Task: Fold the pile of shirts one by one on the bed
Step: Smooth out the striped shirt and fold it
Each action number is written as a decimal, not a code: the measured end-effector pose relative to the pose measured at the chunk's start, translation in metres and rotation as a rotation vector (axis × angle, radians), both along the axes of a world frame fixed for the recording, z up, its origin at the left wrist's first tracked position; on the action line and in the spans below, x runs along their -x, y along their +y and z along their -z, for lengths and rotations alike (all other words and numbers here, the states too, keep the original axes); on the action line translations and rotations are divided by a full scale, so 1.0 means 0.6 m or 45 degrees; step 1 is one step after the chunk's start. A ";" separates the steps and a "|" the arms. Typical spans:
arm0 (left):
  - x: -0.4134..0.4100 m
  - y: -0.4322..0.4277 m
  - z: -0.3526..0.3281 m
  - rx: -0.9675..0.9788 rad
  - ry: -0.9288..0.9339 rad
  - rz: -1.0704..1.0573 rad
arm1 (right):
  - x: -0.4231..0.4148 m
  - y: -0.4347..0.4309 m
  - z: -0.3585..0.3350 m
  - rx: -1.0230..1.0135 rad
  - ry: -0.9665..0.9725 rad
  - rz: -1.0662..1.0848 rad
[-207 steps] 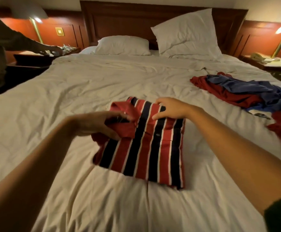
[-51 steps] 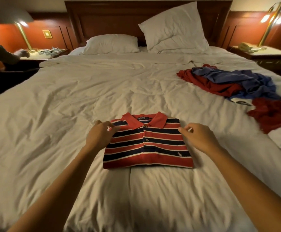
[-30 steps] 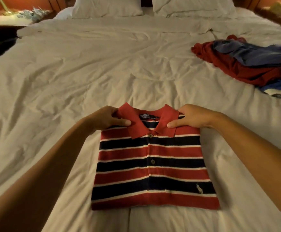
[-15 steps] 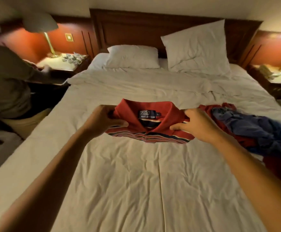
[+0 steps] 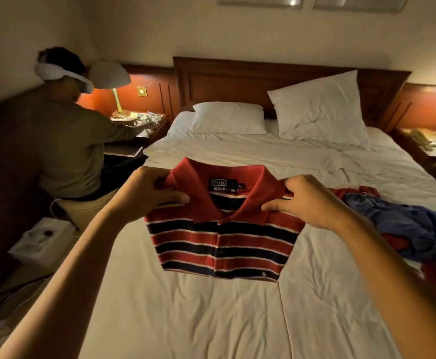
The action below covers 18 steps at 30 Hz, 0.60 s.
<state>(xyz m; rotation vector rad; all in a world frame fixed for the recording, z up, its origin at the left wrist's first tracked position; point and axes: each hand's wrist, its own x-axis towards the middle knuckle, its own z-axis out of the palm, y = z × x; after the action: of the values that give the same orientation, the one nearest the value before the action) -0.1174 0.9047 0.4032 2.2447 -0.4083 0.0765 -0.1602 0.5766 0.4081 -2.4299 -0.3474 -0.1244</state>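
A folded red, navy and white striped polo shirt [image 5: 222, 244] hangs in the air above the white bed [image 5: 211, 320], collar up and facing me. My left hand [image 5: 144, 195] pinches its left shoulder by the collar. At the right shoulder my right hand [image 5: 305, 200] grips it the same way. The pile of unfolded shirts [image 5: 408, 229], red and blue, lies on the bed's right side.
Two white pillows [image 5: 320, 107] lean at the wooden headboard. A person [image 5: 63, 141] in an olive top bends over the left nightstand [image 5: 139, 125] beside a lamp. A white box [image 5: 43, 242] sits on the floor at left. Another nightstand [image 5: 434, 149] stands at right.
Both hands took the folded striped shirt by its shoulders and lifted it off the bed. It now hangs higher and more upright in front of me.
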 end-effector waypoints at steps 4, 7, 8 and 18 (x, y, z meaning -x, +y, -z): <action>0.039 0.042 -0.008 -0.022 0.008 -0.031 | 0.017 0.037 -0.012 -0.004 -0.070 -0.038; 0.056 0.065 -0.009 0.022 -0.036 -0.041 | 0.032 0.066 -0.011 0.003 -0.128 0.004; 0.059 0.072 -0.008 0.020 -0.050 -0.043 | 0.037 0.076 -0.008 0.019 -0.150 0.024; 0.083 0.228 -0.018 0.086 -0.082 0.209 | 0.161 0.258 0.004 0.013 -0.262 0.304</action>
<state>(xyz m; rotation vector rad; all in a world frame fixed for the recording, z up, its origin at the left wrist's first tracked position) -0.1672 1.0416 0.4140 2.1382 -0.6143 0.0753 -0.2566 0.7315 0.4057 -2.4667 -0.1464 -0.4810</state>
